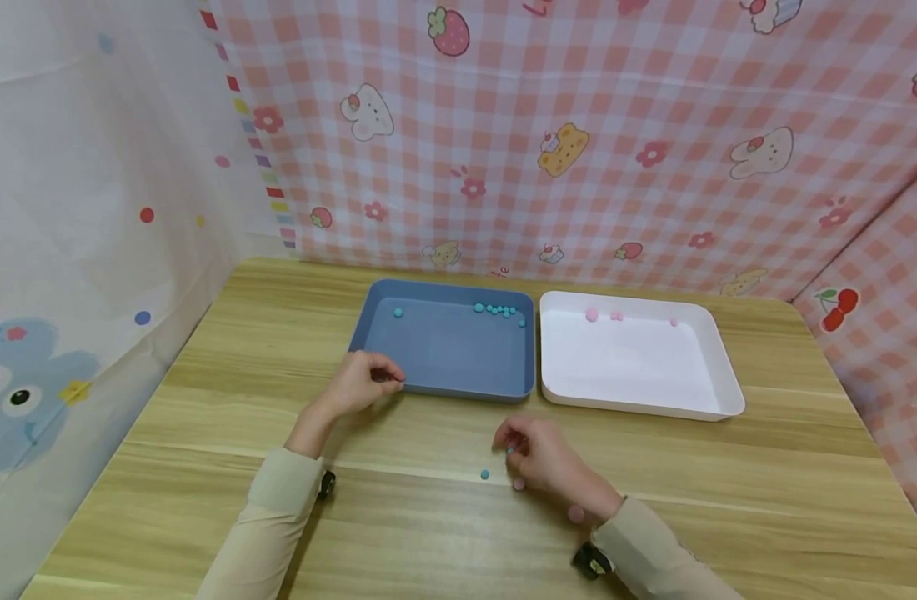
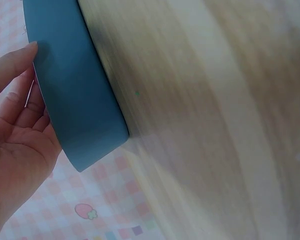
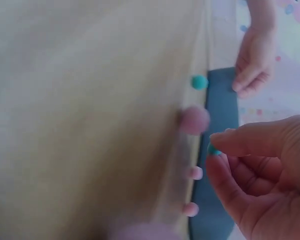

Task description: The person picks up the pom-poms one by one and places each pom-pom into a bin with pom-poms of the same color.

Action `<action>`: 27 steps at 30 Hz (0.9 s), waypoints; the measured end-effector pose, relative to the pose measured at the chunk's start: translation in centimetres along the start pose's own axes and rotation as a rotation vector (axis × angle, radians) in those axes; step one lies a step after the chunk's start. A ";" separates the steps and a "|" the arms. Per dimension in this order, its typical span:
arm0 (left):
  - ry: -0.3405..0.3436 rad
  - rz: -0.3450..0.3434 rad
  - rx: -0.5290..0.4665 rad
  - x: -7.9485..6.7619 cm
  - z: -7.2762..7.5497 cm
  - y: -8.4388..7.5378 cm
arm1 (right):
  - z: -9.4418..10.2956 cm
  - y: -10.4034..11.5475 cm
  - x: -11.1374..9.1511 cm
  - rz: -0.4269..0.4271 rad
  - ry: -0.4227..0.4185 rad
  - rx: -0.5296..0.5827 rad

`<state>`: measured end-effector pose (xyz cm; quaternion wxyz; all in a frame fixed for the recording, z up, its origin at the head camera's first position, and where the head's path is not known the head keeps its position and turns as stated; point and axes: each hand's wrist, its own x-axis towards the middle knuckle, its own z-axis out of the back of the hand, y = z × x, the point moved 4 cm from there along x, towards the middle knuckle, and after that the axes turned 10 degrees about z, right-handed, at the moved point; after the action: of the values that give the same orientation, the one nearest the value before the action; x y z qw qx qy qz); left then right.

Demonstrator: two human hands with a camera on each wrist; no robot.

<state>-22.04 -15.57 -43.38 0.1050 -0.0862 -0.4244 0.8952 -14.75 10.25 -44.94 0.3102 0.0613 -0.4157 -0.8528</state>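
Note:
My left hand (image 1: 358, 382) holds the rim of the blue tray (image 1: 451, 392) at its near left corner. In the left wrist view a fingertip presses on the tray's edge, and other fingers are partly hidden behind its wall. Over the table in front of the trays, my right hand (image 1: 550, 460) pinches a small teal pom-pom (image 3: 213, 149) between thumb and finger. Another teal pom-pom (image 1: 484, 474) lies on the table to its left. Close by the hand are a small pink pom-pom (image 1: 518, 484) and a larger pink one (image 1: 575, 514) near the wrist.
Several teal pom-poms (image 1: 478, 307) sit in the blue tray, mostly at its far right corner. Right beside it stands a white tray (image 1: 642, 406) with several pink pom-poms (image 1: 592, 314) along its far side. A checked curtain (image 1: 458, 125) hangs behind the wooden table (image 1: 428, 533).

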 end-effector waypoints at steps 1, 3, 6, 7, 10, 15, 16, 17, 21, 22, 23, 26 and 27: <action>0.000 0.000 -0.001 0.0 0.0 0.0 | 0.3 0.1 0.1 0.021 -0.017 -0.006; -0.001 -0.001 -0.001 0.0 0.0 0.0 | 1.0 0.4 0.3 0.063 -0.058 -0.017; -0.003 -0.004 0.002 0.0 0.0 0.0 | 2.1 0.9 0.7 0.113 -0.111 -0.009; -0.003 -0.005 0.003 0.0 0.0 0.0 | 2.4 1.0 0.8 0.119 -0.129 -0.007; -0.004 -0.007 0.008 0.0 0.0 -0.1 | 3.4 1.3 1.3 0.116 -0.172 -0.009; -0.003 -0.010 0.018 0.1 0.0 -0.1 | 4.7 1.7 2.0 0.097 -0.207 -0.010; -0.003 -0.010 0.018 0.1 0.0 -0.1 | 4.9 1.7 2.1 0.099 -0.212 -0.009; -0.003 -0.011 0.017 0.1 0.0 0.0 | 5.0 1.8 2.2 0.097 -0.216 -0.008; -0.003 -0.010 0.009 0.1 0.0 -0.1 | 5.5 2.0 2.8 0.099 -0.231 0.007; -0.003 -0.009 0.008 0.1 0.0 0.0 | 5.6 2.0 3.0 0.096 -0.235 0.012; -0.003 -0.009 0.008 0.1 0.0 0.0 | 5.7 2.0 3.2 0.094 -0.236 0.018; -0.004 -0.010 0.010 0.1 0.0 0.0 | 5.9 2.1 3.7 0.096 -0.235 0.044; -0.004 -0.011 0.011 0.1 0.0 0.0 | 6.0 2.2 3.9 0.094 -0.234 0.054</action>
<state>-22.12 -15.56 -43.38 0.1093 -0.0814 -0.4200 0.8972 -19.04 10.97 -38.87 0.2974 -0.0501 -0.4741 -0.8272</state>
